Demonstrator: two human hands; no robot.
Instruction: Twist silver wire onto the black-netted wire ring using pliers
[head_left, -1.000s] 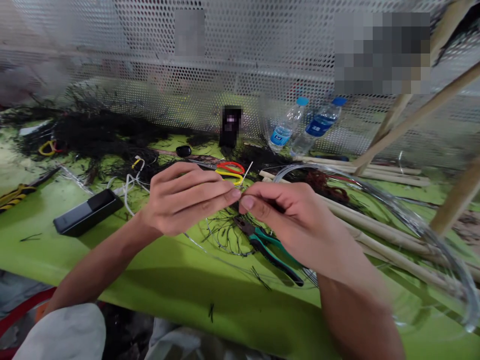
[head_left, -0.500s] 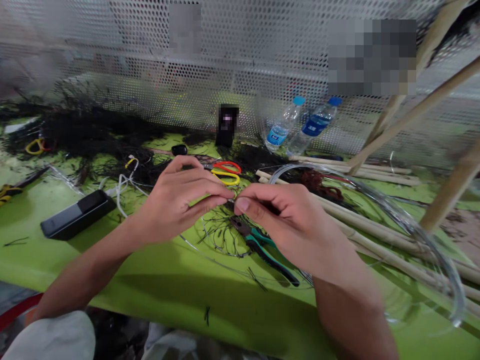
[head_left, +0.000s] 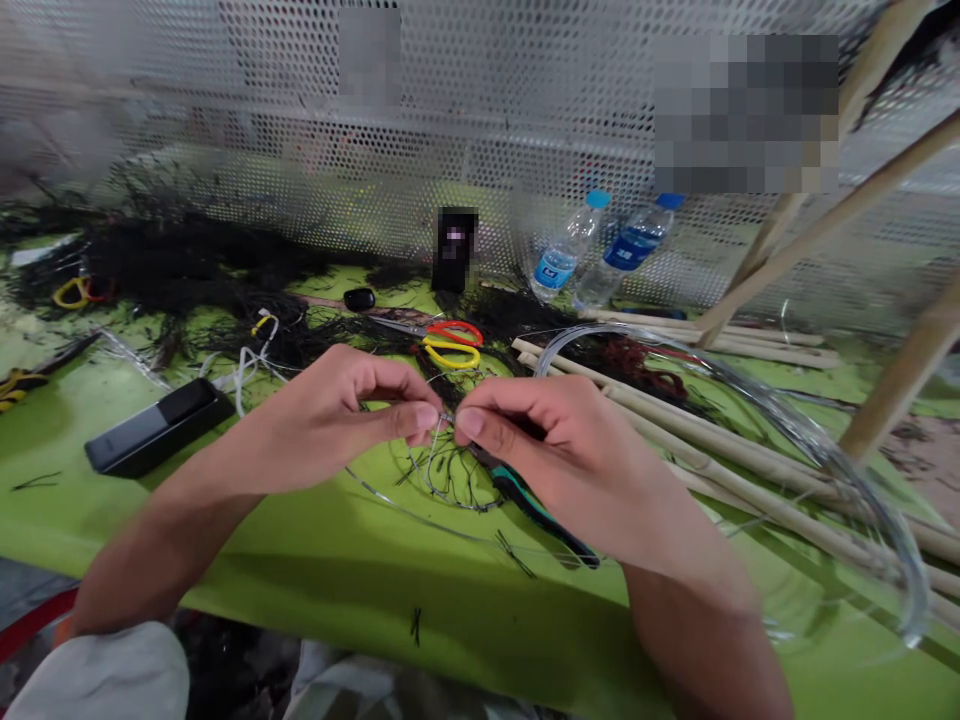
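Between the fingertips of both hands is a thin silvery wire (head_left: 444, 418), its joined part small and partly hidden. My left hand (head_left: 360, 415) pinches it from the left, thumb against forefinger. From the right, my right hand (head_left: 536, 435) pinches it close by, the two thumbs nearly touching. Below them, thin dark twigs or ties (head_left: 457, 478) hang or lie around a loop of wire. Pliers with black and green handles (head_left: 544, 520) lie on the table, partly behind my right hand. Scissors with red and yellow handles (head_left: 454, 345) lie just beyond my fingers.
On the green table (head_left: 360, 580) stand a black box-shaped device (head_left: 161, 425) at left, and two water bottles (head_left: 559, 250) by the perforated metal screen (head_left: 300, 120). Wooden poles (head_left: 705, 450) and a coil of clear wire (head_left: 810, 430) lie at right. Black fibre (head_left: 202, 260) spreads along the back.
My left hand has come down and its thumb and forefinger have closed into a pinch beside my right fingers. My right hand has shifted slightly left and down, covering more of the pliers.
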